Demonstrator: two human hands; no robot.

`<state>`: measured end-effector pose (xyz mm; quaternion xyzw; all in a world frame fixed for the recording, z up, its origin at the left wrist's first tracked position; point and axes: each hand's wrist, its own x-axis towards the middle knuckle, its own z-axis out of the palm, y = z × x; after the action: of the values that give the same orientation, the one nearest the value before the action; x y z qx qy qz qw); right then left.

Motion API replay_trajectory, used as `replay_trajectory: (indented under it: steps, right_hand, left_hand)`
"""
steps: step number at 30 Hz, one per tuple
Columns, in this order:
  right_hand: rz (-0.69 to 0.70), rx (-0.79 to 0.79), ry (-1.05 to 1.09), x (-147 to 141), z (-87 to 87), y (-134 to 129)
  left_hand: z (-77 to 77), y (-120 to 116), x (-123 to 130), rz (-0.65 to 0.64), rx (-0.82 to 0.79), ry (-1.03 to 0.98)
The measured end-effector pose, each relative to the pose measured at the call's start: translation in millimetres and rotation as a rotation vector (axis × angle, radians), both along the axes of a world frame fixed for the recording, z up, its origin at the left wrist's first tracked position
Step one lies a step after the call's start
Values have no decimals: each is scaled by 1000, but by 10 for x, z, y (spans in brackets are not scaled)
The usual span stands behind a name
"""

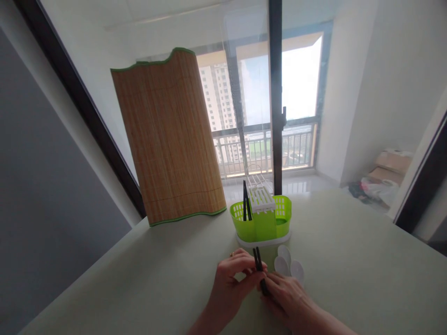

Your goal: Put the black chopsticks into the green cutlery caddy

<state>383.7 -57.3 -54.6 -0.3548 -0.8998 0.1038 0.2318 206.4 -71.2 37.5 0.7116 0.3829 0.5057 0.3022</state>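
Note:
A pair of black chopsticks [257, 258] tilts up between my two hands, above the near part of the table. My left hand [232, 274] pinches them near the middle with thumb and fingers. Lower down, my right hand [284, 295] is closed around their bottom end. Just beyond stands a bright green cutlery basket [263, 228] with a white base and a white slatted rack [261, 197]. More black chopsticks [247, 204] lean in its left compartment. Several white spoons [282, 265] lie beside my right hand, partly covered by it.
A rolled bamboo mat [171, 139] with green edging stands upright on the pale table [366, 256], left of the basket. Behind the table is a glass door with a dark frame [275, 93]. Cardboard boxes and bags [387, 174] lie on the floor at far right.

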Motion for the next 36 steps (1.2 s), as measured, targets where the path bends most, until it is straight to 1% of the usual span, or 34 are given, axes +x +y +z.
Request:
replay_trajectory:
  steps: [2,4,6,8,10,12,13,15,18,21,24,27,30,33,36]
  right_hand:
    - [0,-37,22,20,-31,16]
    - [6,-62,60,37,-55,33]
    - [28,-64,77,47,-73,50]
    - [47,-65,70,47,-90,67]
    - [55,-63,57,41,-110,83]
    - [55,-54,50,34,-134,95]
    - [55,-47,48,31,-146,99]
    - [55,-34,42,28,-166,105]
    - [56,-15,29,26,-174,111]
    - [59,5,23,23,-168,117]
    - [60,30,9,16,-170,128]
    - [68,55,-22,5,-178,136]
    - [64,83,-50,-2,-185,137]
    - [64,106,-52,2,-202,143]
    - [70,128,-35,7,-233,154]
  left_hand:
    - [166,39,-67,89,65,-33]
    - [365,118,-157,219,110,-139]
    - [576,242,-251,362,186,-256]
    - [767,413,-327,473,282,-318]
    - [900,624,-372,535,360,-328]
    - [945,861,-381,568,403,-314]
    - [933,983,-374,578,407,-297]
    - [845,1215,-347,586,365,-217]
    - [624,1496,-293,591,224,2]
    - [410,1673,-236,596,123,151]
    - [277,1773,-181,593,39,252]
    - [233,1840,-132,602,-28,346]
    - [242,1886,-96,597,-50,424]
    - [274,1900,-75,600,-36,475]
    - [312,1852,-64,629,25,474]
